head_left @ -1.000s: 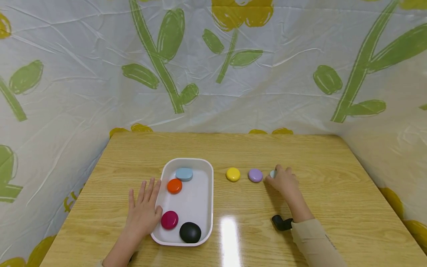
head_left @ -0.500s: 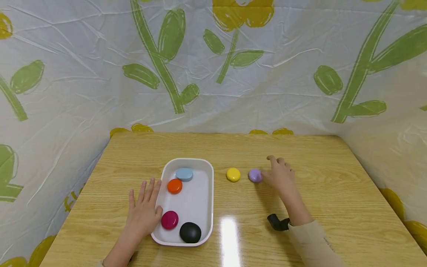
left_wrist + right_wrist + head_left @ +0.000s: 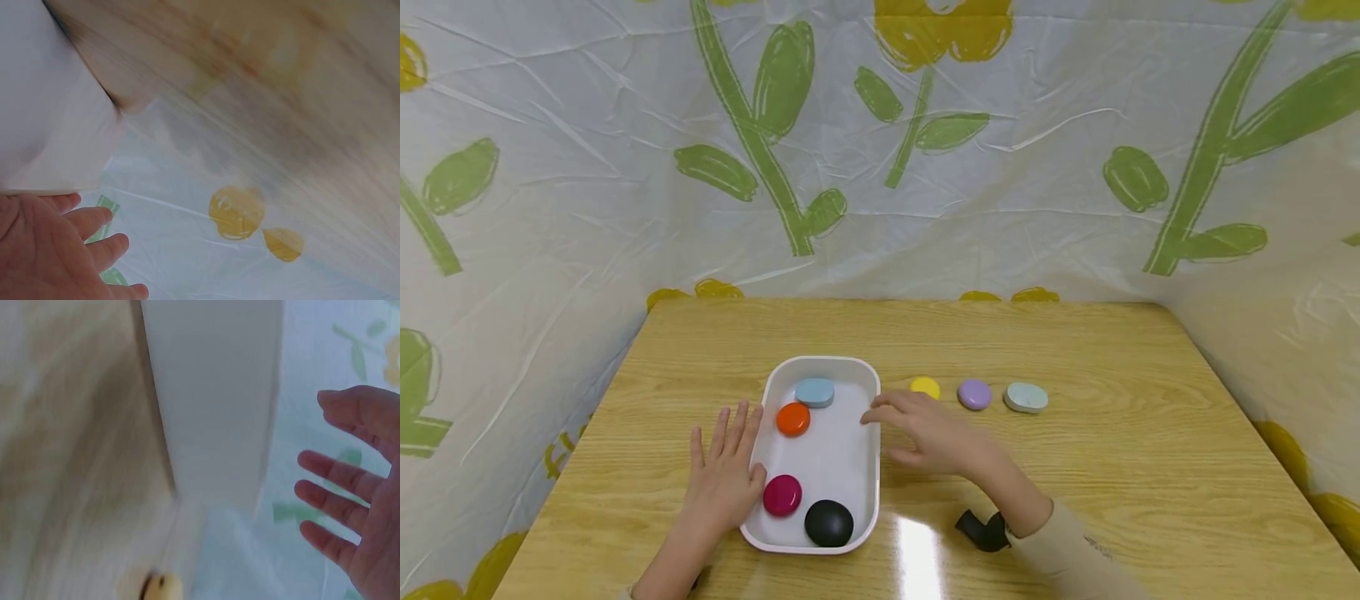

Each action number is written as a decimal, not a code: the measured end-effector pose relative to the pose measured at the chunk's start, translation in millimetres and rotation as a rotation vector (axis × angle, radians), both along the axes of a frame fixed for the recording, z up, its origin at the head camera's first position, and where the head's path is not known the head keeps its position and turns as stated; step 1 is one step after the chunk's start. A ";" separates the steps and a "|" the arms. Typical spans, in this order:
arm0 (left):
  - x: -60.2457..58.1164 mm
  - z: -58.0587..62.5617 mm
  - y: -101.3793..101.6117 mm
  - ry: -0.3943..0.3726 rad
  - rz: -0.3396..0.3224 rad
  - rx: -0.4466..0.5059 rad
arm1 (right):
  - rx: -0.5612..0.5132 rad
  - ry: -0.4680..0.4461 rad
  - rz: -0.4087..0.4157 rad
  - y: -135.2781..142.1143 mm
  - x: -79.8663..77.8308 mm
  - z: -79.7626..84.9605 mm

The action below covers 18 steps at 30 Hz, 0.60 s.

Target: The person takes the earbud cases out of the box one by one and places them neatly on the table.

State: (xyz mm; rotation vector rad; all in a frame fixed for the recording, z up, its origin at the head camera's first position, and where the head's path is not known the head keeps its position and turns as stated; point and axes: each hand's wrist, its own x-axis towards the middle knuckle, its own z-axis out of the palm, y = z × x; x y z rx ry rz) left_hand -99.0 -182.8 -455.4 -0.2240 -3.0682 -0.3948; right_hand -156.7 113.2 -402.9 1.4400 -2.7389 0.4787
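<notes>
My left hand (image 3: 724, 479) lies with straight, spread fingers at the left rim of a white tray (image 3: 877, 500). Inside the tray are a light blue oval piece (image 3: 815, 392), an orange round piece (image 3: 793, 419), a magenta round piece (image 3: 782, 496) and a larger black rounded piece (image 3: 829, 523). Above the tray's right rim reaches my right hand (image 3: 936, 435), its fingers loosely bent and holding nothing. It partly covers a yellow round piece (image 3: 926, 387). Right of that lie a purple round piece (image 3: 974, 394) and a pale mint oval piece (image 3: 1026, 397). In the right wrist view the right hand's fingers (image 3: 334, 503) are apart.
The wooden table (image 3: 1112, 350) carries everything. A hanging sheet (image 3: 1000, 208) printed with flowers surrounds its back and sides. A black strap-like device (image 3: 985, 532) sits at the right wrist.
My right hand has left the pale mint piece, which stays on the table, and moved left past the purple and yellow pieces to the tray's right rim. The left hand stays put.
</notes>
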 end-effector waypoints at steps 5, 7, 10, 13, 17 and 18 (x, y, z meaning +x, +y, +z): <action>0.7 -0.5 -0.3 0.016 -0.002 0.009 | 0.140 0.020 0.199 -32.0 16.1 -4.0; 0.5 -0.6 -0.4 0.031 -0.004 0.013 | 0.191 0.002 0.259 -43.0 22.0 -6.9; 0.1 -1.0 -0.7 0.041 -0.006 0.007 | 0.257 -0.018 0.335 -57.0 28.6 -11.4; 0.0 -1.6 -1.0 0.034 -0.007 0.002 | 0.312 -0.041 0.375 -67.8 31.6 -13.6; 0.2 -2.0 -1.3 0.018 -0.007 0.008 | 0.400 -0.085 0.391 -80.1 30.9 -14.1; 0.2 -2.1 -1.4 0.017 -0.007 0.010 | 0.424 -0.096 0.395 -83.0 30.6 -14.8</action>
